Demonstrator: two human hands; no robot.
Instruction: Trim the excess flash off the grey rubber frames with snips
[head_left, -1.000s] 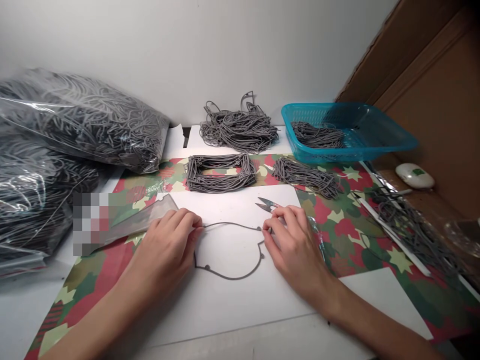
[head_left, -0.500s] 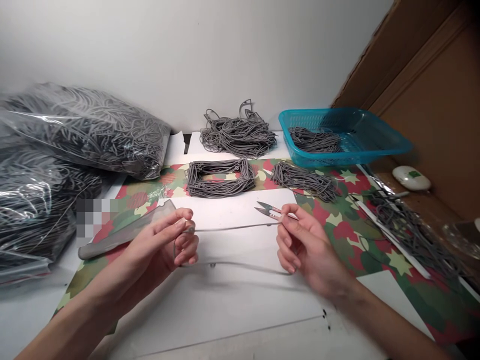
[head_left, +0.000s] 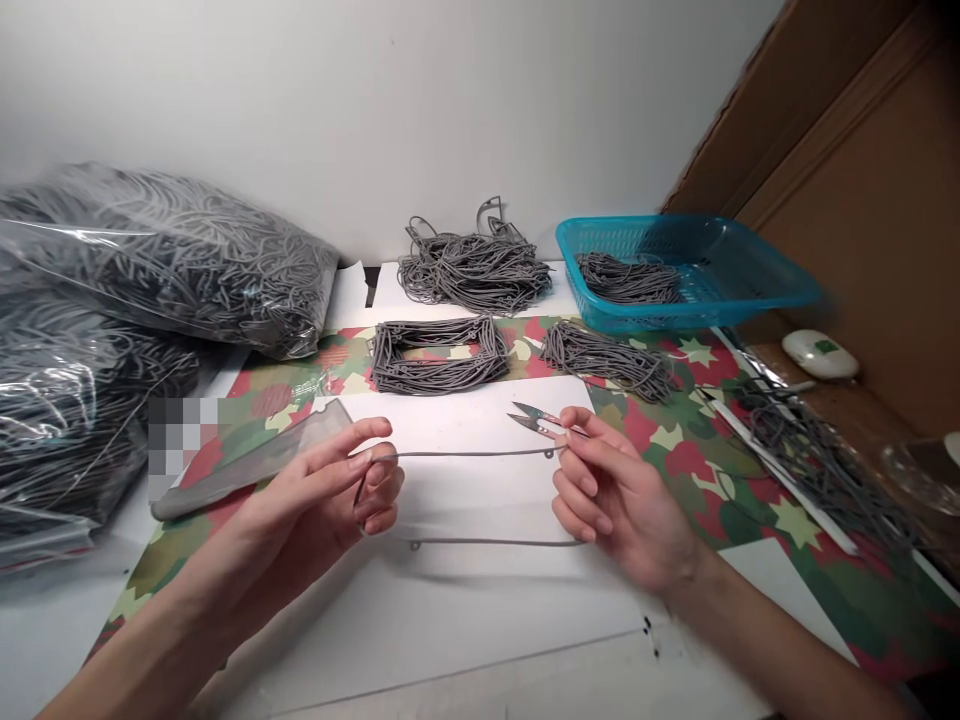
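A thin grey rubber gasket loop (head_left: 480, 453) is stretched level between my two hands, just above a white sheet (head_left: 465, 600). My left hand (head_left: 337, 490) pinches its left end between thumb and fingers. My right hand (head_left: 607, 490) pinches its right end and also holds small thread snips (head_left: 534, 420), whose blades point left. The lower strand of the loop (head_left: 495, 543) runs between my lower fingers.
Stacks of grey gaskets (head_left: 439, 355), (head_left: 606, 360), (head_left: 474, 268) lie behind the sheet. A blue basket (head_left: 750, 285) holds more at the back right. Clear bags of gaskets (head_left: 165, 260) fill the left. A grey flat strip (head_left: 255, 460) lies by my left hand. Loose gaskets (head_left: 817, 450) lie on the right.
One second ago the gasket lay on the sheet under both hands. Both hands have since lifted it and pulled it out into a long narrow loop.
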